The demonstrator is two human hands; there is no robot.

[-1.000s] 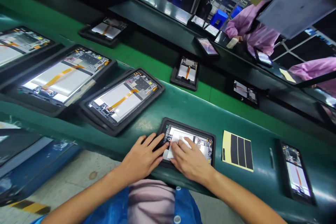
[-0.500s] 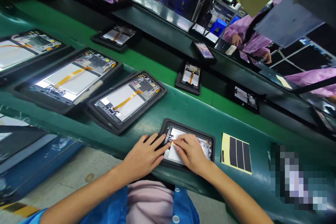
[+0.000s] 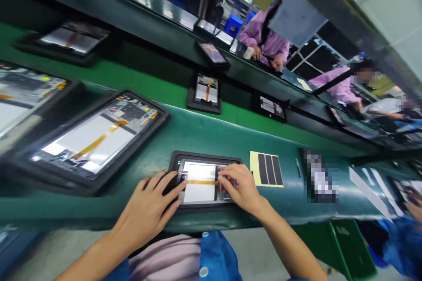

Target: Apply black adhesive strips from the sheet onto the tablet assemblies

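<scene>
In front of me an opened tablet (image 3: 199, 194) lies in a black padded frame (image 3: 206, 154). An orange ribbon cable (image 3: 201, 182) runs flat across its white battery. My left hand (image 3: 150, 202) is open, fingers spread over the frame's left end, the index fingertip at the cable's left end. At the cable's right end, by the circuit board, my right hand (image 3: 240, 186) has thumb and index finger pinched together; whatever is between them is hidden. Just right of the frame lies a yellow sheet with black strips (image 3: 266, 169).
To the left stands another opened tablet (image 3: 99, 136) in a black frame. Beyond the worktable, a green conveyor belt (image 3: 239, 116) carries several framed tablets. A blurred-out object (image 3: 319, 175) and white strips (image 3: 371, 193) lie to the right. Co-workers in pink (image 3: 263, 35) sit across the line.
My right hand has moved from the cable's left end to its right end. My left hand has drawn back leftward, uncovering the cable. The view has turned to the right.
</scene>
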